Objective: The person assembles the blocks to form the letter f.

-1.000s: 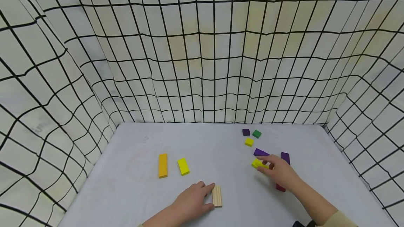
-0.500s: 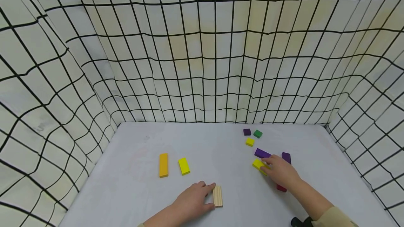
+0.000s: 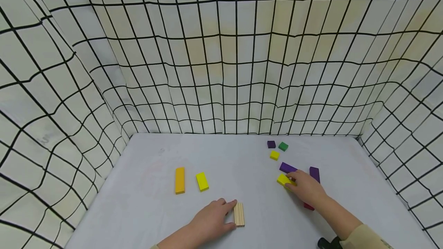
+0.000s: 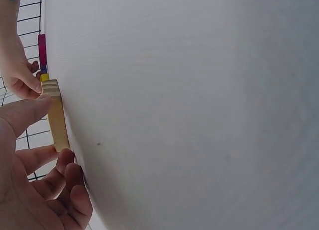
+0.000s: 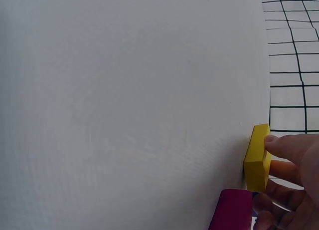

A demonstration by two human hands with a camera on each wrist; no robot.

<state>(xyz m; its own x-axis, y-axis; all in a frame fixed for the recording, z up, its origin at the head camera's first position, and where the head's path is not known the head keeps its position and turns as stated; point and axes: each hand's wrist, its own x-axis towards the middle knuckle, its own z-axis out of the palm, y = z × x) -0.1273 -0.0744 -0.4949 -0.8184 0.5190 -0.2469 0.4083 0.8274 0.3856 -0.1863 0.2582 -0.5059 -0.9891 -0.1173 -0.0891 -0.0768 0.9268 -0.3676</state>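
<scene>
My left hand [image 3: 213, 219] holds a plain wooden block [image 3: 239, 214] with lengthwise stripes, flat on the table, its index finger and thumb at opposite ends. In the left wrist view the thumb lies against the striped end of that block [image 4: 59, 122]. To the right, my right hand [image 3: 306, 187] pinches a yellow block [image 3: 283, 180] between thumb and fingers. The right wrist view shows the thumb on the face of this yellow block [image 5: 256, 157], low over the white surface. A purple block [image 3: 287, 167] lies just beyond those fingers. Partly under the right hand is a dark red block [image 3: 308, 206].
Another purple block [image 3: 314, 173] lies right of the right hand. Farther back are small purple [image 3: 271, 144], green [image 3: 283, 146] and yellow [image 3: 274, 155] blocks. An orange block [image 3: 180, 180] and a second yellow block [image 3: 202, 181] lie at left. Black netting [image 3: 228, 76] surrounds the white table [image 3: 149, 214].
My right hand has come down onto the yellow block and its fingers have closed on it. The left hand stays at the wooden block.
</scene>
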